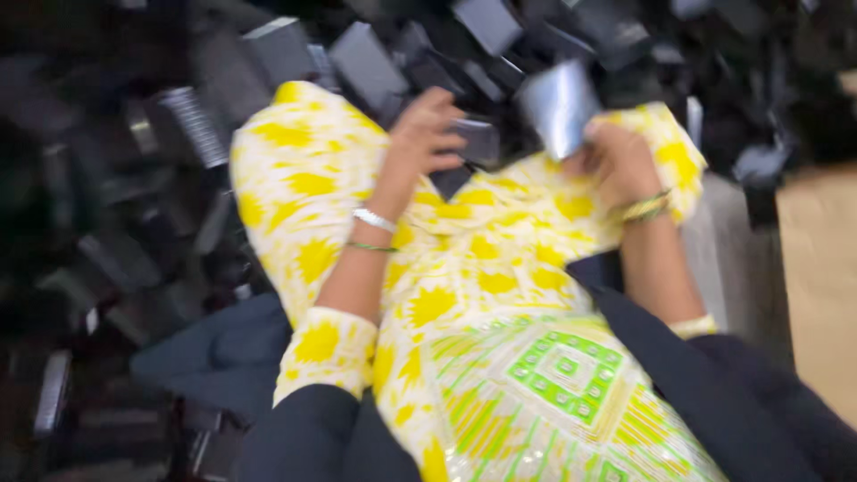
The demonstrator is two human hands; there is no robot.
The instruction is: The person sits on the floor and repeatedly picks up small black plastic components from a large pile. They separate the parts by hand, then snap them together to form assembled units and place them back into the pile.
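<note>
The picture is blurred by motion. My left hand point(424, 134) reaches forward over my lap and grips a small dark rectangular block point(476, 141) by its near end. My right hand point(616, 159) holds up a grey, shiny rectangular block point(561, 105) tilted on its edge. Both hands hover above my yellow-and-white patterned clothing point(482, 268), which covers my knees. Bracelets circle both wrists.
A large heap of dark rectangular blocks point(375, 62) surrounds my lap at the front and left, several with ribbed sides point(192, 125). A dark cloth point(214, 357) lies at my left. A brown cardboard surface point(821, 286) stands at the right edge.
</note>
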